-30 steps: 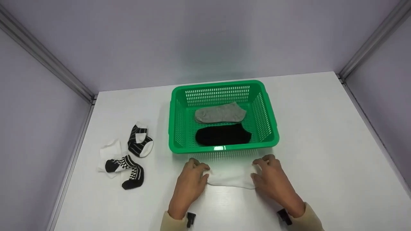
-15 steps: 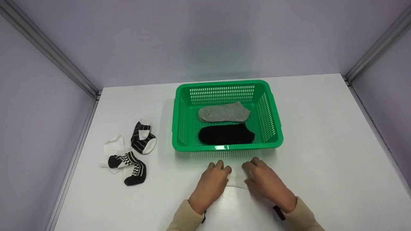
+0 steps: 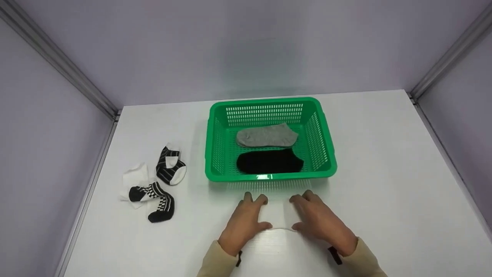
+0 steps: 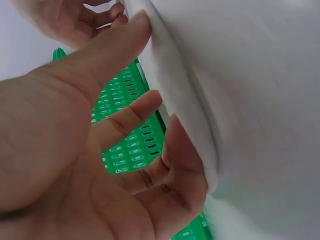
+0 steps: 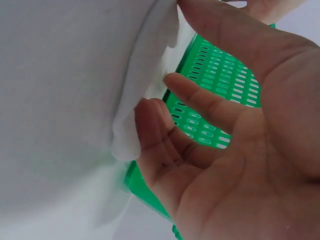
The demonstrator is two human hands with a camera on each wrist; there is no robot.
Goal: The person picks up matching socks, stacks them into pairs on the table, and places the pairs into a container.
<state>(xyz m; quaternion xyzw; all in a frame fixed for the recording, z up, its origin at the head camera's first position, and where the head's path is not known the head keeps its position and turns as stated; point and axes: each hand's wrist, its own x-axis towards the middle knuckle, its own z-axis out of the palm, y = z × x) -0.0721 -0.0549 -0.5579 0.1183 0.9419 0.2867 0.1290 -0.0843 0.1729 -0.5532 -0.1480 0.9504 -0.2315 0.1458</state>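
Observation:
A white sock lies flattened on the white table in front of the green basket, a paler fold line running across it. My left hand spans its left end, thumb at the near edge and fingertips toward the far edge. At the other end my right hand does the same. Both wrist views show thumb and fingertips resting against the edge of the sock, the hands arched with spread fingers. Inside the basket lie a grey sock pair and a black sock pair.
On the left of the table are loose socks: a black striped one with white patches, a black-and-white checkered one and a white one. Pale panels enclose the back and sides.
The white sock now shows shorter between the hands. My left hand moved right over it, then drew slightly back left with its thumb spread. My right hand shifted a little left.

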